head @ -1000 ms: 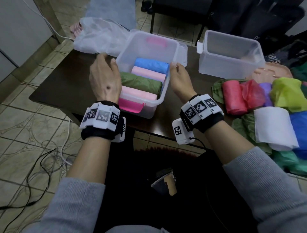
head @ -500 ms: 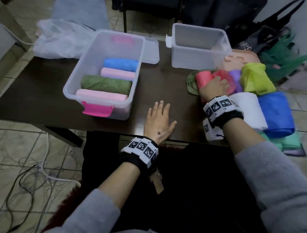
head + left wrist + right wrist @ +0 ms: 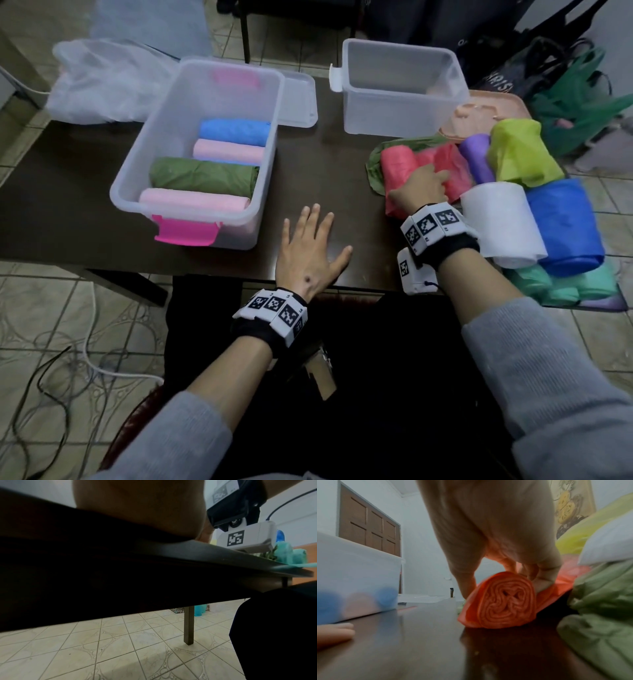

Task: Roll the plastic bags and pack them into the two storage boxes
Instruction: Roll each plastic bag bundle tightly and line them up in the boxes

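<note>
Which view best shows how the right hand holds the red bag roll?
The right wrist view: the right hand has its thumb and fingers on either side of the red bag roll, whose spiral end faces the camera. The head view shows only the hand's back over the roll. The left wrist view misses it.

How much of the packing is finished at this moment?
Done: four rolls lie in the left box. In hand: the right hand grips the red roll; the left hand lies flat on the table. Left: the right box holds no roll, and many bags wait beside it.
</note>
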Available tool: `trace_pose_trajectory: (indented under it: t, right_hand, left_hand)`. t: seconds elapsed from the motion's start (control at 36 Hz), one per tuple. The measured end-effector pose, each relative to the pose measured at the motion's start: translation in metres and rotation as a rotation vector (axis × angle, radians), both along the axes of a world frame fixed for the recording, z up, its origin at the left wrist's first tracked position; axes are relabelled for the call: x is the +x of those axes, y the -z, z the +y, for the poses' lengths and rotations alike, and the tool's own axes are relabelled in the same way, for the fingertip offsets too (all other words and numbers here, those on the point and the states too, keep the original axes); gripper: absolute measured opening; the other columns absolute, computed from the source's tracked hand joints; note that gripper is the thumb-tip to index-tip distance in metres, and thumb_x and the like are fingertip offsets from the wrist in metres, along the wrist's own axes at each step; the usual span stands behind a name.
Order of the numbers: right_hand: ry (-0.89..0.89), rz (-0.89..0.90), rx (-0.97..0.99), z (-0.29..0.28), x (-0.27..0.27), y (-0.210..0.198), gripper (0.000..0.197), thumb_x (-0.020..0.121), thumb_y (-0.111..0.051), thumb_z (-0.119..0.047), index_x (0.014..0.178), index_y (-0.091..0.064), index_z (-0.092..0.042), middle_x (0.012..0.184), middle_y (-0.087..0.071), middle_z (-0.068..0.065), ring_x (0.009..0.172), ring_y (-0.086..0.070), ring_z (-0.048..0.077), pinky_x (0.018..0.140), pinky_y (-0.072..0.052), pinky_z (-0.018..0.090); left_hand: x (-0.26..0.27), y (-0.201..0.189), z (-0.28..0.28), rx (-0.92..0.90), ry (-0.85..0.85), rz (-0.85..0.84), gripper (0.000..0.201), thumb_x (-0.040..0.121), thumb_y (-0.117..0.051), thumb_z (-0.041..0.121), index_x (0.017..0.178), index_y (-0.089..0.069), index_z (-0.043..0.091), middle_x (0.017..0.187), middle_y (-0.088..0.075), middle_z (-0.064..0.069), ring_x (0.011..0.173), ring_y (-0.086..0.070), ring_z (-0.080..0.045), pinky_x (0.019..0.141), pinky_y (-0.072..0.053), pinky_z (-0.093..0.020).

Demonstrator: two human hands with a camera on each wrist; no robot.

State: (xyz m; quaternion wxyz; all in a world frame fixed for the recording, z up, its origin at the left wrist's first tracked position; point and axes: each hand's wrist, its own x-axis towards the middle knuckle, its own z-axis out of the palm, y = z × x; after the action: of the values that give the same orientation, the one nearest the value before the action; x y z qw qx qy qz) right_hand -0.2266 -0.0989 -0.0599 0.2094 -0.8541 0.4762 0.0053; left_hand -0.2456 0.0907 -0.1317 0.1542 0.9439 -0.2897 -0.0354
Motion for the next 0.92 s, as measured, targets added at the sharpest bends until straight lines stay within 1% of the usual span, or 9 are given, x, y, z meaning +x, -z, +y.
trace_pose_trajectory:
  t: [0.14,0.22,0.31,0.39,0.5,0.61,0.75,0.83,0.92]
  right_hand:
    - [-0.065,0.008,-0.047,0.012,-0.001,0.005,0.079,0.078,-0.075,-0.02,0.138,-0.026,-0.004,0.14,-0.038,0.017,0.132,-0.035,0.034,0.105,-0.03,0.044]
    - [-0.158,0.015,-0.167,0.021,-0.004,0.01,0.062,0.08,-0.069,-0.012,0.131,-0.035,-0.003,0.135,-0.041,0.014,0.126,-0.038,0.031,0.099,-0.035,0.044]
    - [-0.281,0.024,-0.329,0.033,-0.008,0.014,0.047,0.081,-0.063,-0.006,0.124,-0.043,-0.005,0.128,-0.043,0.014,0.119,-0.041,0.031,0.092,-0.039,0.043]
    - [-0.403,0.036,-0.37,0.041,-0.012,0.014,0.05,0.079,-0.065,-0.009,0.124,-0.042,-0.006,0.127,-0.042,0.014,0.117,-0.04,0.031,0.091,-0.037,0.043]
    - [-0.488,0.011,-0.203,0.051,-0.018,0.009,0.066,0.08,-0.065,-0.041,0.128,-0.037,-0.007,0.131,-0.043,0.013,0.124,-0.038,0.031,0.098,-0.032,0.048]
    - [-0.589,0.011,-0.17,0.061,-0.025,0.007,0.06,0.081,-0.064,-0.032,0.128,-0.037,-0.006,0.132,-0.043,0.012,0.124,-0.039,0.029,0.097,-0.035,0.048]
    - [-0.825,0.174,-0.08,0.064,-0.038,0.001,0.068,0.075,-0.071,-0.023,0.134,-0.038,-0.011,0.13,-0.038,0.013,0.124,-0.035,0.03,0.102,-0.037,0.048]
    - [-0.917,0.228,-0.078,0.066,-0.047,0.0,0.066,0.073,-0.07,-0.019,0.131,-0.039,-0.022,0.127,-0.044,0.009,0.123,-0.039,0.029,0.102,-0.031,0.048]
    - [-0.987,0.279,-0.101,0.066,-0.053,0.0,0.077,0.069,-0.074,-0.022,0.136,-0.036,-0.025,0.127,-0.047,0.006,0.123,-0.041,0.026,0.1,-0.03,0.045]
  left_hand:
    - [-0.001,0.0,0.0,-0.001,-0.004,-0.005,0.083,0.078,-0.013,0.065,0.149,-0.025,0.023,0.159,-0.012,-0.001,0.147,-0.004,-0.015,0.117,0.004,-0.04]
    - [-0.001,0.0,-0.001,-0.018,-0.01,-0.014,0.087,0.075,-0.009,0.065,0.148,-0.027,0.022,0.158,-0.015,-0.001,0.147,-0.006,-0.015,0.117,0.003,-0.04]
    - [-0.001,0.001,-0.002,-0.057,-0.024,0.015,0.076,0.083,-0.019,0.059,0.148,-0.026,0.02,0.158,-0.016,0.0,0.146,-0.007,-0.013,0.117,0.003,-0.038]
    - [0.0,-0.002,-0.001,-0.208,-0.07,0.083,0.062,0.091,-0.03,0.042,0.147,-0.027,0.015,0.156,-0.023,0.001,0.146,-0.011,-0.011,0.117,0.002,-0.034]
    - [0.002,-0.012,0.001,-0.542,-0.212,0.223,0.056,0.092,-0.032,0.029,0.143,-0.033,0.006,0.149,-0.037,-0.007,0.14,-0.03,-0.018,0.116,-0.008,-0.025]
    - [0.013,-0.027,0.0,-0.715,-0.383,0.359,0.041,0.097,-0.042,0.015,0.137,-0.042,0.005,0.141,-0.047,-0.011,0.13,-0.044,-0.022,0.104,-0.025,-0.019]
    - [0.038,-0.044,-0.006,-0.581,-0.472,0.451,0.049,0.092,-0.05,0.02,0.137,-0.039,0.006,0.135,-0.052,-0.01,0.124,-0.048,-0.024,0.1,-0.031,-0.024]
    - [0.052,-0.056,-0.015,-0.415,-0.465,0.522,0.058,0.091,-0.053,0.027,0.138,-0.033,0.0,0.137,-0.048,-0.017,0.126,-0.047,-0.03,0.097,-0.035,-0.028]
    - [0.064,-0.061,-0.026,-0.346,-0.489,0.586,0.067,0.088,-0.06,0.032,0.135,-0.032,-0.007,0.138,-0.046,-0.022,0.124,-0.048,-0.034,0.096,-0.04,-0.033]
